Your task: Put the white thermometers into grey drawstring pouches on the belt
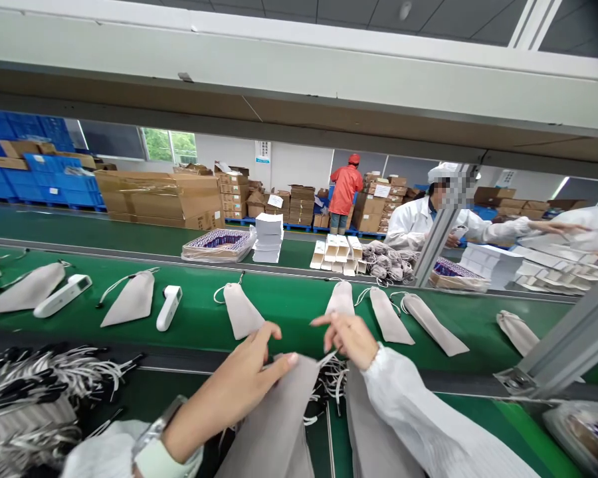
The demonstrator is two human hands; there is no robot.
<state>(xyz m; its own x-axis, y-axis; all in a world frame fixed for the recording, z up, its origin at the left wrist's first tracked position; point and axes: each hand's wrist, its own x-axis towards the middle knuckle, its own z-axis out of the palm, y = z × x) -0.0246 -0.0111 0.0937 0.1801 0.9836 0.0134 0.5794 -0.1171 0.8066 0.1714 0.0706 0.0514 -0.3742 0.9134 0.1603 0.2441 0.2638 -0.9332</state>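
My left hand [246,372] is over the top of a grey drawstring pouch [274,425], thumb and index finger apart, the thumb lying near the pouch's upper edge; its other fingers are partly hidden. From that pouch's corner a pale drawstring [325,359] runs to my right hand [349,337]. The right index finger points left while the lower fingers curl at the cord. Under my right forearm lies another stack of grey pouches [376,431]. Between the stacks is a bunch of cord ends [335,378], partly covered.
On the green belt [289,295] lie several grey pouches [389,315] and white handheld devices [169,307]. More corded pouches [24,411] are heaped at left. A metal post [573,332] stands right. Beyond are white boxes [336,251], a co-worker in white [408,222] and a person in red [346,189].
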